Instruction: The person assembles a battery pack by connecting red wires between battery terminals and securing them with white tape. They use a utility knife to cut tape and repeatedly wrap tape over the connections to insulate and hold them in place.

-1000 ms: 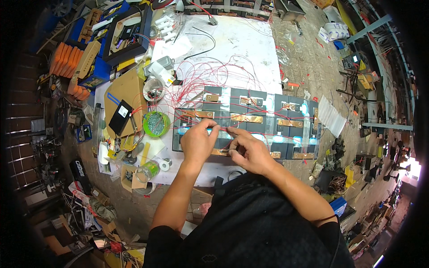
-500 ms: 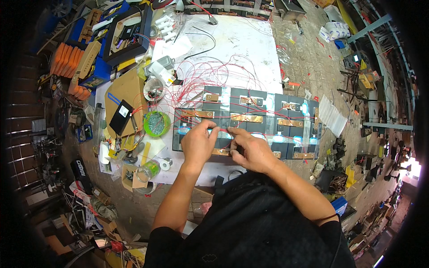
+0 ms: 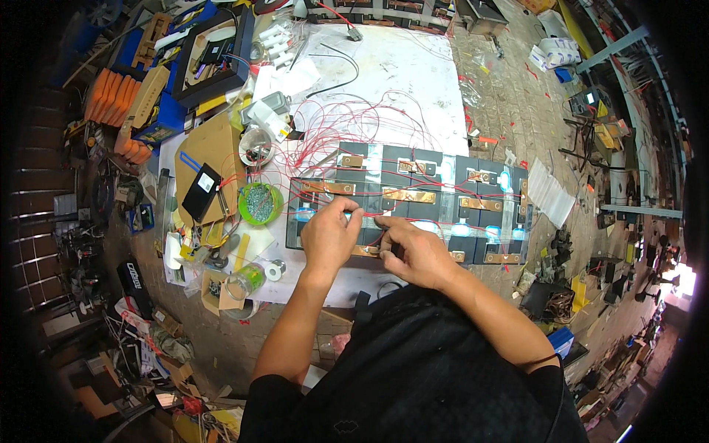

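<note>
A pack of dark battery cells lies on the table before me, with copper busbars across the cell tops and strips of clear tape. My left hand is over the pack's near left part, thumb and forefinger pinched on a thin red wire. Just to its right, my right hand has its fingers curled around the same wire; its fingertips are partly hidden. More red wires run loosely over the pack and fan out behind it to the left.
Left of the pack stand a green tub of small screws, a clear cup and a jar. A black box with leads rests on cardboard. White sheeting covers the table; a black cable lies on it.
My right fingers have shifted very slightly, and the view has moved a little. Both hands stay at the same red wire.
</note>
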